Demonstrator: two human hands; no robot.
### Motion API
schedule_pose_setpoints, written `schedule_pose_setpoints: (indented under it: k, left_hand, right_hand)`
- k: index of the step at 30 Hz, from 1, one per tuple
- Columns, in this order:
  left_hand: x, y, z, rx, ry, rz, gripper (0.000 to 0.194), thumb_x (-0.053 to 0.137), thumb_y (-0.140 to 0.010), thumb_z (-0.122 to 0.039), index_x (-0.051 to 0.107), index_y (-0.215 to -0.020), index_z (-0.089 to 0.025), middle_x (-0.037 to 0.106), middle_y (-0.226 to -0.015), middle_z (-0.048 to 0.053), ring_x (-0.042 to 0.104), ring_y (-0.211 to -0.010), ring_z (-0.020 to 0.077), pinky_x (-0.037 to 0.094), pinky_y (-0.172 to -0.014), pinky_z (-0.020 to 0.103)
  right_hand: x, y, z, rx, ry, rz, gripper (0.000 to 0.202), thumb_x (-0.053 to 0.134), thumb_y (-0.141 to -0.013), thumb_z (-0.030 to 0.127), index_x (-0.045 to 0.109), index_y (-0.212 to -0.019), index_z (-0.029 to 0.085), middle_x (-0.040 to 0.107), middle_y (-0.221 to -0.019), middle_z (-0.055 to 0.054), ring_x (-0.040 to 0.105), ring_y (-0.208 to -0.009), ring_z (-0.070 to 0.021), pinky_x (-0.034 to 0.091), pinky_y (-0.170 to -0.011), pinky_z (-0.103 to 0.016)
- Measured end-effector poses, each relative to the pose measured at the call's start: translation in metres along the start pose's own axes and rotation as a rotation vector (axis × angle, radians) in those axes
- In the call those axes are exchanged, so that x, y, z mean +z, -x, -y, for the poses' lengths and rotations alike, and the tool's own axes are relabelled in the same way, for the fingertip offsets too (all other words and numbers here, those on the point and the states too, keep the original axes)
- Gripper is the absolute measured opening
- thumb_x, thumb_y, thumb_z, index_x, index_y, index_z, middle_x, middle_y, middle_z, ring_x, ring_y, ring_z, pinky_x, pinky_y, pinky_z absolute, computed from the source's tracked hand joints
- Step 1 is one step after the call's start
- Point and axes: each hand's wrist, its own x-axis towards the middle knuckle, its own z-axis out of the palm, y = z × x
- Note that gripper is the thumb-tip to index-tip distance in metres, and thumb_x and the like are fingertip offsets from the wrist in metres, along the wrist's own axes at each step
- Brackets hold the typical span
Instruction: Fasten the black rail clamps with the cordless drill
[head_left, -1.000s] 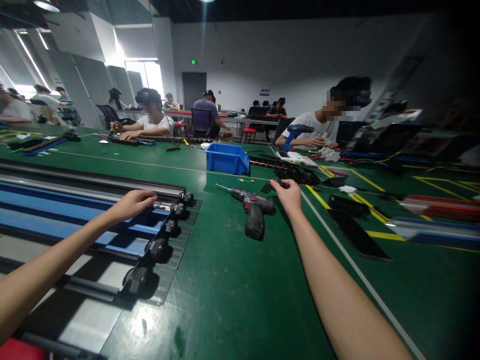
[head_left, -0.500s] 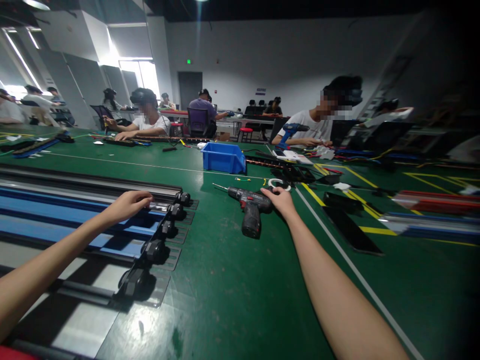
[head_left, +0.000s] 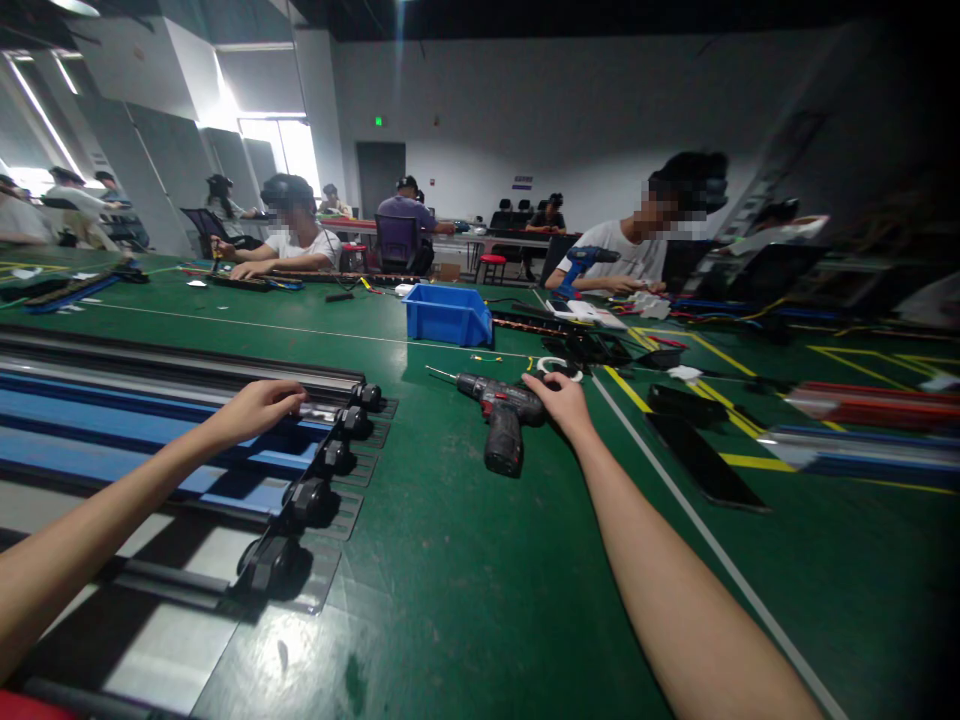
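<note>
Resting on the upper bars of a row of long blue-and-silver profiles (head_left: 247, 490), my left hand (head_left: 259, 408) is loosely bent, with its thumb and forefinger stretched toward the black end knobs (head_left: 307, 500). Its other fingers are largely hidden. A black cordless drill (head_left: 504, 408) lies on its side on the green table, its bit pointing left. My right hand (head_left: 561, 400) is at the rear of the drill, fingers spread and not wrapped round its handle; whether they touch it I cannot tell. Just behind that hand lies a white ring (head_left: 553, 366), perhaps a tape roll.
A blue open bin (head_left: 448, 315) stands beyond the drill. To the right lie a flat black panel (head_left: 705, 465) and red and blue profiles (head_left: 862, 445). Across the green table (head_left: 427, 580), co-workers sit with wires and parts, and a blue drill (head_left: 589, 262) stands near one.
</note>
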Motion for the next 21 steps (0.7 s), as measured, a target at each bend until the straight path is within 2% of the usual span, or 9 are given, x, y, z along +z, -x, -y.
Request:
schedule_pose_setpoints:
  k: [8, 13, 17, 19, 21]
  left_hand:
    - [-0.001, 0.000, -0.003, 0.003, -0.034, -0.005, 0.038, 0.046, -0.091, -0.051, 0.068, -0.092, -0.019, 0.070, -0.085, 0.003, 0.062, -0.082, 0.0203, 0.043, -0.076, 0.025]
    - [-0.001, 0.000, -0.002, 0.009, -0.033, 0.000, 0.039, 0.046, -0.090, -0.052, 0.067, -0.092, -0.019, 0.071, -0.086, 0.003, 0.062, -0.082, 0.0210, 0.044, -0.076, 0.025]
    - [-0.001, 0.000, -0.001, 0.010, -0.051, -0.003, 0.038, 0.046, -0.091, -0.051, 0.067, -0.093, -0.019, 0.070, -0.086, 0.003, 0.062, -0.082, 0.0208, 0.044, -0.077, 0.025]
    - [-0.001, 0.000, -0.001, 0.010, -0.050, 0.001, 0.039, 0.045, -0.091, -0.051, 0.067, -0.093, -0.019, 0.070, -0.087, 0.003, 0.062, -0.082, 0.0206, 0.043, -0.076, 0.024]
    - [-0.001, 0.000, -0.002, 0.007, -0.051, 0.004, 0.039, 0.045, -0.092, -0.051, 0.067, -0.095, -0.019, 0.071, -0.088, 0.003, 0.062, -0.083, 0.0202, 0.043, -0.076, 0.024]
  right_hand:
    - [0.000, 0.000, 0.000, -0.038, -0.047, 0.004, 0.055, 0.060, -0.073, 0.071, 0.068, -0.078, 0.017, 0.070, -0.081, -0.007, 0.062, -0.082, -0.0245, 0.045, -0.079, -0.034]
    - [-0.006, -0.005, 0.014, -0.065, -0.062, -0.081, 0.049, 0.059, -0.078, 0.064, 0.069, -0.084, 0.016, 0.070, -0.084, -0.008, 0.062, -0.082, -0.0235, 0.045, -0.078, -0.034]
    - [-0.014, -0.006, 0.056, -0.212, -0.070, -0.085, 0.040, 0.063, -0.079, 0.057, 0.067, -0.083, 0.017, 0.069, -0.082, -0.006, 0.059, -0.076, -0.0196, 0.045, -0.075, -0.031]
    - [-0.017, -0.001, 0.086, -0.340, -0.070, -0.023, 0.038, 0.062, -0.082, 0.055, 0.067, -0.084, 0.018, 0.068, -0.082, -0.004, 0.058, -0.074, -0.0182, 0.045, -0.073, -0.030]
    - [-0.017, 0.009, 0.117, -0.447, -0.054, 0.095, 0.036, 0.063, -0.083, 0.054, 0.066, -0.089, 0.019, 0.068, -0.085, -0.003, 0.059, -0.076, -0.0180, 0.045, -0.073, -0.030]
